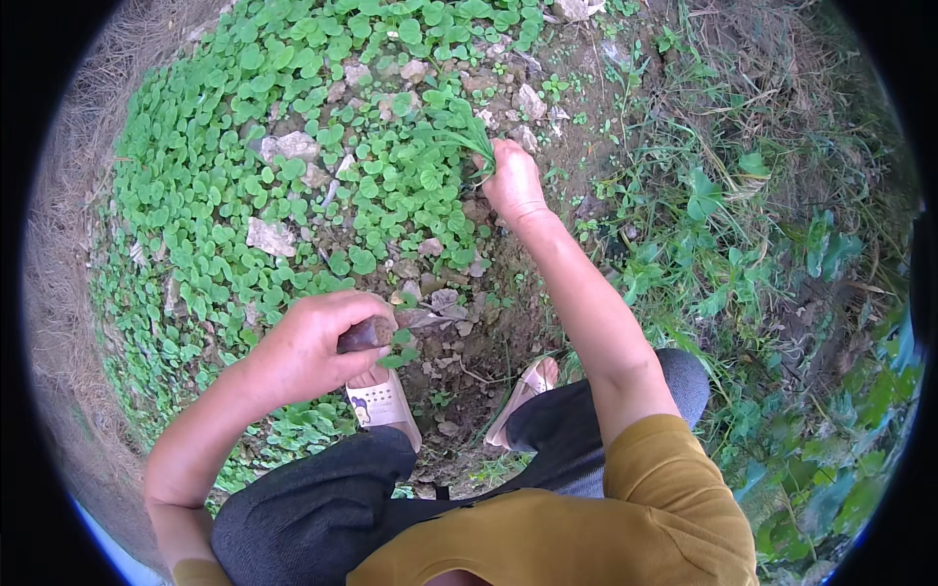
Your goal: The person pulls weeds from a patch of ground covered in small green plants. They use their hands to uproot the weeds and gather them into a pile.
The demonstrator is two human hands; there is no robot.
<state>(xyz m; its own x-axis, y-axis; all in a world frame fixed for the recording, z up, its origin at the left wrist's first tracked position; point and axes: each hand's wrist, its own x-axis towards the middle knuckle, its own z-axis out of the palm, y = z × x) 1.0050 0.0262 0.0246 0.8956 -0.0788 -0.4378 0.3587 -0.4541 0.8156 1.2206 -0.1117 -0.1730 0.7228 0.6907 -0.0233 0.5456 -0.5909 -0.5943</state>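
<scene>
My left hand (315,351) is closed around a thick, dark brown handle (366,334); what seems to be a tool's metal part (429,318) extends to the right of it, low over the soil. Farther forward and to the right, my right hand (511,176) grips a bunch of long green grass blades (469,135), which fan out to the left above the leaves. Low, round-leaved green plants (396,183) grow thickly beneath and left of the grass. The fingertips of my right hand are partly hidden.
Pale stones (271,236) and clods lie among the plants. My feet, in light sandals (382,403), rest on bare soil. Taller grass and weeds (703,198) grow to the right, and dry straw (66,190) covers the ground at the far left.
</scene>
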